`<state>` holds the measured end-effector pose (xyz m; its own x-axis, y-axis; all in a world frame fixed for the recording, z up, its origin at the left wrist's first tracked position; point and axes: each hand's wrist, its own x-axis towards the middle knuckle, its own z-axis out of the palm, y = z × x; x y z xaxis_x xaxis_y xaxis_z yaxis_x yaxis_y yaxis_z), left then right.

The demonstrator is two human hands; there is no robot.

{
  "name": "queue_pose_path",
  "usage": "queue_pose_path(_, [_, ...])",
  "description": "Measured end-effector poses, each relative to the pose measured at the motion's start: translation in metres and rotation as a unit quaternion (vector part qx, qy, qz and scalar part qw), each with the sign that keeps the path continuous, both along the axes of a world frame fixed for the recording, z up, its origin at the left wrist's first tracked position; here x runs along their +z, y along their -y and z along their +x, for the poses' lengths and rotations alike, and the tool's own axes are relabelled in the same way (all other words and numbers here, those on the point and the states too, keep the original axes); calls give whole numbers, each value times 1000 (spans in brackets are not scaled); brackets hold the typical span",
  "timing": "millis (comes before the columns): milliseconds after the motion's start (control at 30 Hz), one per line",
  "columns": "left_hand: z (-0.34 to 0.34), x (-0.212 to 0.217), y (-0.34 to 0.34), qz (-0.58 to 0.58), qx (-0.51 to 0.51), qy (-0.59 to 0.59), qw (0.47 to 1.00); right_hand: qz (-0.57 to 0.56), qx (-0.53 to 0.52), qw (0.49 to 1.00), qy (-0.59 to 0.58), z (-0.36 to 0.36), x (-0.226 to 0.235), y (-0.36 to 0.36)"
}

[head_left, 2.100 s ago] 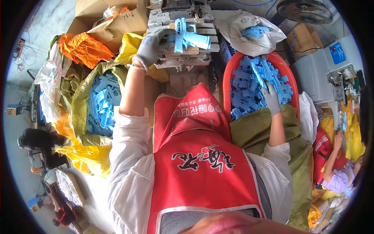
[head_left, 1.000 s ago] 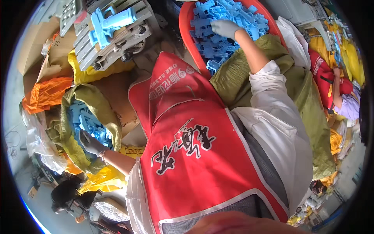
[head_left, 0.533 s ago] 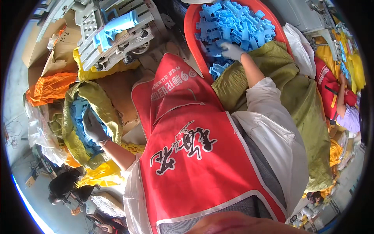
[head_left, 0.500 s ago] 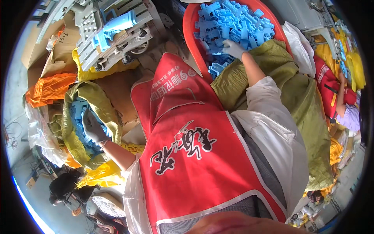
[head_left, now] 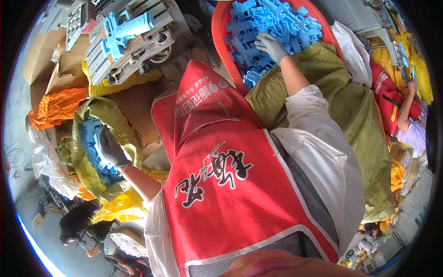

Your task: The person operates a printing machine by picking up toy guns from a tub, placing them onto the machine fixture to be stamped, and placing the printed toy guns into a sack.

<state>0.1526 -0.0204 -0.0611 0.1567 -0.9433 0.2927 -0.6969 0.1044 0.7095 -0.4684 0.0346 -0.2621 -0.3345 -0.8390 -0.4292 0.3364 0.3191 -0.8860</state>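
In a grey glove, my right hand (head_left: 271, 48) reaches over the heap of blue plastic toy-pistol pieces (head_left: 295, 27) in a red tub (head_left: 220, 44). Its fingers are spread and touch or hover over the pieces; nothing shows in its grip. My left hand (head_left: 111, 148), also gloved, lies inside an olive woven sack (head_left: 131, 138) among more blue pieces (head_left: 92, 134). The left fingers look stretched out, with the palm side hidden. Beyond, at the far left, a blue toy pistol (head_left: 131, 30) with dark print rests on a metal machine bed (head_left: 99, 62).
A metal plate (head_left: 78, 25) stands left of the toy pistol. An olive woven sheet (head_left: 341, 106) covers the tub's near side. Orange bags (head_left: 57, 108) and cardboard (head_left: 44, 60) lie at the left. Another person (head_left: 406, 113) works at the far right.
The metal plate has moved left off the toy pistol, baring its printed side. My right hand has moved slightly farther over the tub's pieces. My left hand stays in the sack.
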Motion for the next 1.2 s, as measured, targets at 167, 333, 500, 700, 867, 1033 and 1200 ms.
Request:
queue_pose_path(167, [6, 0, -10, 15, -1, 49, 999, 129, 300, 633, -702, 41, -1, 17])
queue_pose_path(333, [-23, 23, -7, -16, -26, 65, 997, 148, 275, 592, -742, 42, -15, 12])
queue_pose_path(500, [-43, 53, 9, -83, -54, 47, 994, 73, 263, 704, -656, 24, 8, -2])
queue_pose_path(700, [-109, 107, 65, -196, -187, 85, 959, -19, 106, 804, -585, 10, 84, -4])
queue_pose_path(867, [-144, 116, 117, -60, -266, 52, 961, -116, 6, 945, -306, 33, 160, 0])
queue_pose_path(1033, [-143, 110, 134, -147, -376, 60, 913, -242, 23, 942, -233, 85, 213, 31])
queue_pose_path(1200, [-101, 99, 102, -149, -209, -61, 964, -392, 102, 792, -457, 180, 275, 96])
